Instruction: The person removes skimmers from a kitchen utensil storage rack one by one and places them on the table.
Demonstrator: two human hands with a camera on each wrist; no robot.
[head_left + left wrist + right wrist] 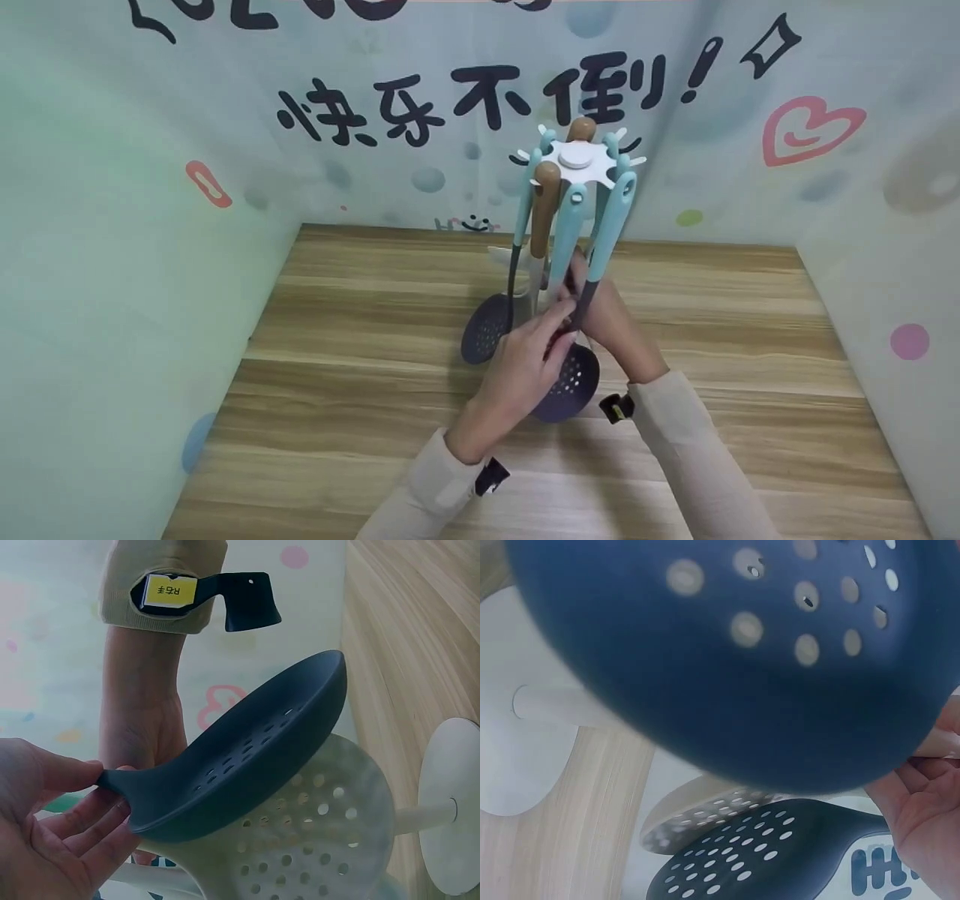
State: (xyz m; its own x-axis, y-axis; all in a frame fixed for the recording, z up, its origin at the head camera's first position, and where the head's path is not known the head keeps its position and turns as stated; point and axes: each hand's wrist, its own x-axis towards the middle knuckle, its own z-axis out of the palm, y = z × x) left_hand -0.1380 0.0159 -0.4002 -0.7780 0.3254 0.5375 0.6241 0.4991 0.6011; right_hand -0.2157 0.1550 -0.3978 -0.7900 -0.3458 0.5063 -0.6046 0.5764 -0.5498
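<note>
A utensil stand with a white notched top (589, 172) holds several hanging utensils with turquoise or brown handles. My left hand (521, 367) pinches the neck of a dark blue skimmer (247, 757) between thumb and fingers. Its round holed bowl hangs at the stand's front. Behind it, my right hand (607, 319) reaches in among the handles from the right. In the right wrist view, its fingers curl at the line of the stand's white pole (555, 703), partly hidden by the skimmer bowl. A pale holed utensil (371, 765) hangs close behind the skimmer.
A dark slotted spoon (484, 330) hangs at the stand's left. The round white base (517, 765) rests on the wood-grain table (360, 420). Printed cloth walls (420, 180) border the table at the back and sides.
</note>
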